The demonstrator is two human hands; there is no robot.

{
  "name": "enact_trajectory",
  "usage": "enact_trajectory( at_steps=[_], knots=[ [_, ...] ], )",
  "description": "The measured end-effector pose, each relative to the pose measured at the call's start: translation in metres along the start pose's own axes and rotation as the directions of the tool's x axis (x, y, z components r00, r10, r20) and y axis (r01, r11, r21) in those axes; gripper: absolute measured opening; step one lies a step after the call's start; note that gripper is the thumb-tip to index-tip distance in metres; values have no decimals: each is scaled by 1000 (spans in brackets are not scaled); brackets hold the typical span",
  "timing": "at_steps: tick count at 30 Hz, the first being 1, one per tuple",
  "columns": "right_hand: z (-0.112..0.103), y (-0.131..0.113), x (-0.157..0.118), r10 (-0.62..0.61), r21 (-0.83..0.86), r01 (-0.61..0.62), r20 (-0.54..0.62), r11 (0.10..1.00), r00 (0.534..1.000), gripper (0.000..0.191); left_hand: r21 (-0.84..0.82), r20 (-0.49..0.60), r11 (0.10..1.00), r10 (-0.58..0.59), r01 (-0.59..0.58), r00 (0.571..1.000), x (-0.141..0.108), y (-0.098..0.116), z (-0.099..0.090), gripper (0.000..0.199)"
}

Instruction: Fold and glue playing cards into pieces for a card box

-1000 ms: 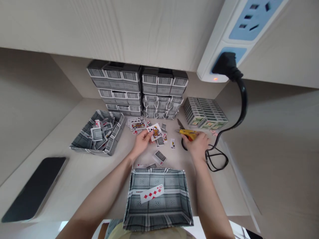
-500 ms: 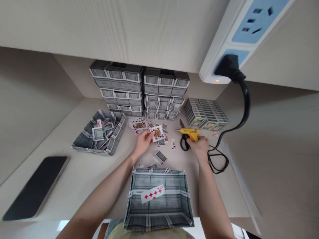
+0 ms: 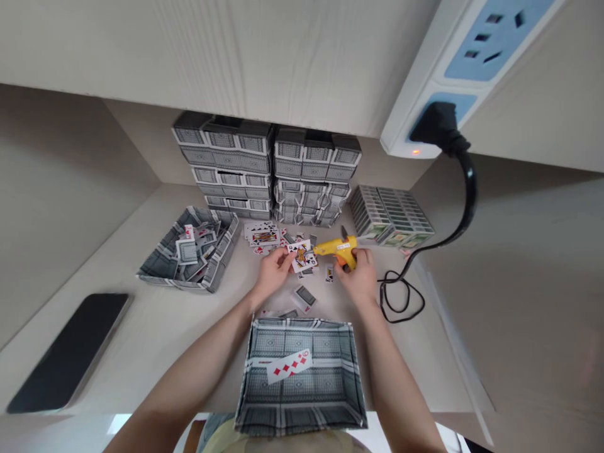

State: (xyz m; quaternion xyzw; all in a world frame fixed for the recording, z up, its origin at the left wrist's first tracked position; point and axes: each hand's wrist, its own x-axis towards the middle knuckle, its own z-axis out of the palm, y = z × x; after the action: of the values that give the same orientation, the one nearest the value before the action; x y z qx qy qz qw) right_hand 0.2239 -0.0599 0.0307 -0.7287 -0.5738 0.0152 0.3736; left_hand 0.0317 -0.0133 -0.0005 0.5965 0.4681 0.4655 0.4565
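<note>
Between thumb and fingers, my left hand [image 3: 276, 270] pinches a queen playing card [image 3: 302, 257], face up. My right hand [image 3: 357, 274] grips a yellow hot glue gun [image 3: 336, 247], its nozzle pointing left at the card's face; whether the tip touches it I cannot tell. Loose playing cards [image 3: 264, 234] lie on the desk beyond and below my hands. Close to my body is an open box made of playing cards [image 3: 325, 396], with a strip showing red diamonds [image 3: 289, 366] inside it.
A card-made tray of folded cards [image 3: 219, 270] stands left, near a dark phone [image 3: 70, 352]. Stacked card boxes [image 3: 231, 163] and wrapped card packs [image 3: 391, 214] line the back. The black cord [image 3: 467, 207] runs from a power strip [image 3: 441, 94]. Scissors lie partly hidden behind the glue gun.
My right hand has lifted the glue gun and brought it left, nozzle to the queen card. The cord loop has shifted left. My left hand still holds the card, slightly turned.
</note>
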Motion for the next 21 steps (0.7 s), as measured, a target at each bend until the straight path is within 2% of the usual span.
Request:
enact_trajectory(
  at_steps=[13, 21],
  knots=[
    [1, 5, 0, -21, 15, 21, 12, 1000, 1000, 25, 6, 22, 1000, -2, 2, 1000, 0, -1, -1, 27],
    [-1, 7, 1, -30, 21, 31, -33, 999, 999, 21, -9, 9, 1000, 0, 0, 1000, 0, -2, -1, 28]
  ],
)
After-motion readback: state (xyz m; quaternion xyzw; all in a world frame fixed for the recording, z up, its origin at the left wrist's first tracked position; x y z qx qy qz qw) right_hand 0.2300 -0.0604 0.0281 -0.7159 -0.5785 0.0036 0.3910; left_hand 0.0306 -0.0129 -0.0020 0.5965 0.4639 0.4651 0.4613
